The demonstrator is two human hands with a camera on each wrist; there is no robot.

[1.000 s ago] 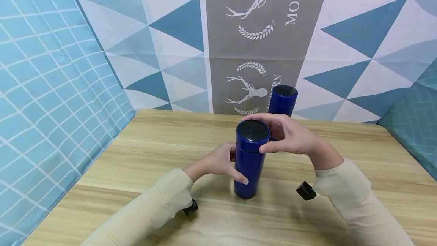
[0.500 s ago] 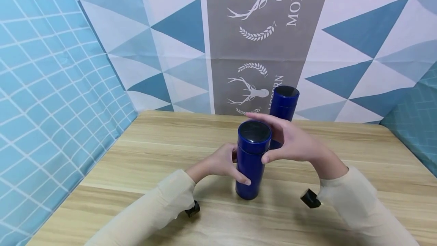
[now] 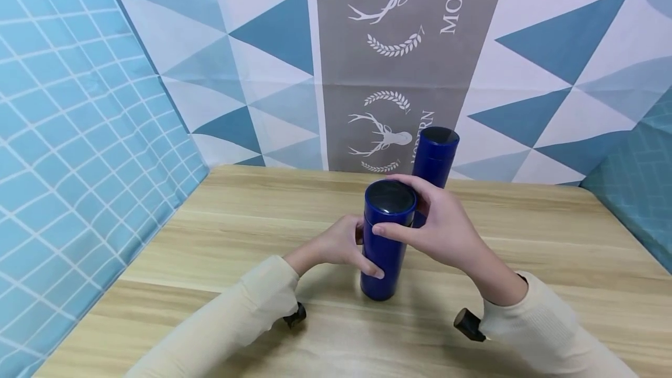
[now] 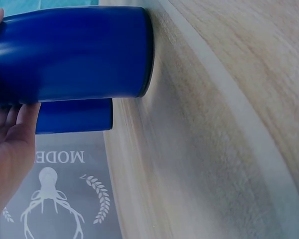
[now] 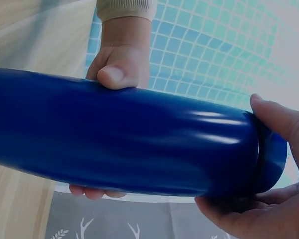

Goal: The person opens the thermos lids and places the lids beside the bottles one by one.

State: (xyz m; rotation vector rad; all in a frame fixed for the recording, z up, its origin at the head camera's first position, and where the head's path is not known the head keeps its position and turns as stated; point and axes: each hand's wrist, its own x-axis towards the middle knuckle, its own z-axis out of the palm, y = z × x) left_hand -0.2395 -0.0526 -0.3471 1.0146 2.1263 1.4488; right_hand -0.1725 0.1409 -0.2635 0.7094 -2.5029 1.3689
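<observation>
A blue thermos flask (image 3: 380,255) with a dark glossy top stands roughly upright before me. My left hand (image 3: 343,245) grips its body around the middle, thumb across the near side. Around the lid (image 3: 389,206) curls my right hand (image 3: 443,223), its thumb lying across the front near the seam. In the right wrist view, that seam shows as a dark line between lid (image 5: 275,162) and body (image 5: 139,137). Whether the base touches the table cannot be told for certain. A second blue thermos flask (image 3: 434,159) stands behind, partly hidden by my right hand.
The wood-grain table (image 3: 252,214) extends on both sides of the flasks. Behind it hangs a patterned cloth (image 3: 273,45) with deer and triangles. A blue grid-patterned sheet (image 3: 79,121) closes off the left side.
My right hand has turned about the lid: its thumb has slid leftward across the front and its wrist has dropped lower. The left hand keeps its hold, and the flask stays nearly in place.
</observation>
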